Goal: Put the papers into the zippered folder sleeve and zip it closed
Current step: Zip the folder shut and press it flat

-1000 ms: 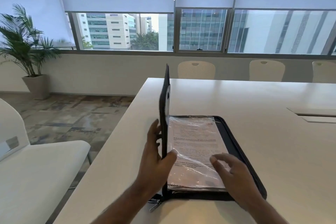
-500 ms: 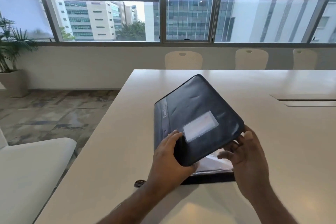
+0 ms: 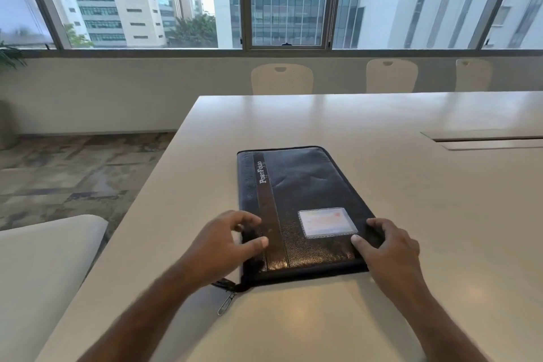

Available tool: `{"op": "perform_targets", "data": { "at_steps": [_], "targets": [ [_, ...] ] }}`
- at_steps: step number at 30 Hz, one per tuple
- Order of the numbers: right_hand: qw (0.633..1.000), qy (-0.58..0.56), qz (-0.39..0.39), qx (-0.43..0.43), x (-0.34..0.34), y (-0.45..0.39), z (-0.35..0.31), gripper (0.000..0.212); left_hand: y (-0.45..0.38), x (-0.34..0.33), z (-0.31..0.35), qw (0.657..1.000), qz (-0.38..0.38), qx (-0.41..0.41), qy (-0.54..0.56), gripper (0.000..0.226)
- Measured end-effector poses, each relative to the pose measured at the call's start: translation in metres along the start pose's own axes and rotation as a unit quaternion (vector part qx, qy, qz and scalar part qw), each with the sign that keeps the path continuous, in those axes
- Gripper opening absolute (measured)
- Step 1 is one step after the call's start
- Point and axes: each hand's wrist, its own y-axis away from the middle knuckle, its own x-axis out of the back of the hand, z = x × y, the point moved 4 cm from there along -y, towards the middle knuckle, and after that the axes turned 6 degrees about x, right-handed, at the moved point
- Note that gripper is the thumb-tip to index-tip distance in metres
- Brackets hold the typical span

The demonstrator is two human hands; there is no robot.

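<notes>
I see the folder (image 3: 302, 209) lying flat under my loose left hand (image 3: 226, 247) and right hand (image 3: 388, 250), zip pull (image 3: 226, 303) not yet drawn.

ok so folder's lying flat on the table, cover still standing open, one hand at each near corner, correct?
Not quite. The head view shows the folder with its cover shut flat, not standing open. The rest holds: it lies on the table, left hand and right hand at the near corners.

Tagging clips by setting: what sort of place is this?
Most likely an office meeting room: a long white conference table, a row of matching chairs along its far side, and wide windows facing office blocks.
</notes>
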Motion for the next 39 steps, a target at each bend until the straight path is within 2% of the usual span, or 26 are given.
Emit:
{"op": "perform_targets", "data": {
  "at_steps": [2,5,8,11,16,19,21,24,27,30,32,35,39],
  "targets": [
    [0.999,0.042,-0.006,-0.004,-0.001,0.001,-0.003,0.044,0.006,0.011,-0.011,1.000,-0.008,0.019,-0.007,0.022],
    [0.996,0.094,0.002,-0.003,-0.002,0.002,-0.006,0.044,0.018,0.021,-0.022,0.997,-0.064,0.046,-0.007,0.017],
    [0.992,0.122,0.004,0.021,-0.003,0.002,-0.008,0.035,0.032,0.027,-0.027,0.989,-0.139,0.039,-0.014,0.031],
    [0.992,0.125,0.004,0.033,-0.005,0.003,-0.011,0.025,0.044,0.026,-0.026,0.980,-0.191,-0.011,-0.047,0.039],
    [0.984,0.112,0.059,0.122,-0.006,0.014,-0.030,0.023,0.046,0.026,-0.023,0.985,-0.164,-0.042,-0.042,0.017],
    [0.977,0.052,0.067,0.195,-0.013,0.033,-0.053,0.010,0.045,0.027,-0.027,0.988,-0.153,-0.014,-0.032,0.008],
    [0.970,-0.009,0.048,0.238,-0.021,0.048,-0.069,0.012,0.045,0.026,-0.031,0.988,-0.154,0.007,-0.021,0.004],
    [0.960,-0.072,-0.024,0.271,-0.037,0.073,-0.089,0.028,0.046,0.024,-0.032,0.985,-0.171,0.013,0.018,0.005],
    [0.952,-0.062,-0.131,0.269,-0.057,0.094,-0.101,0.053,0.048,0.023,-0.029,0.977,-0.193,0.018,0.093,0.007],
    [0.941,-0.012,-0.194,0.276,-0.074,0.106,-0.108,0.063,0.051,0.020,-0.027,0.968,-0.204,0.028,0.142,0.012],
    [0.935,0.007,-0.196,0.294,-0.081,0.110,-0.111,0.056,0.052,0.018,-0.026,0.963,-0.207,0.039,0.171,0.016],
    [0.934,-0.009,-0.180,0.310,-0.084,0.112,-0.112,0.031,0.053,0.018,-0.026,0.960,-0.198,0.054,0.188,0.015],
    [0.934,-0.034,-0.189,0.302,-0.083,0.113,-0.111,0.024,0.052,0.019,-0.026,0.966,-0.187,0.050,0.170,0.016]
  ]
}}
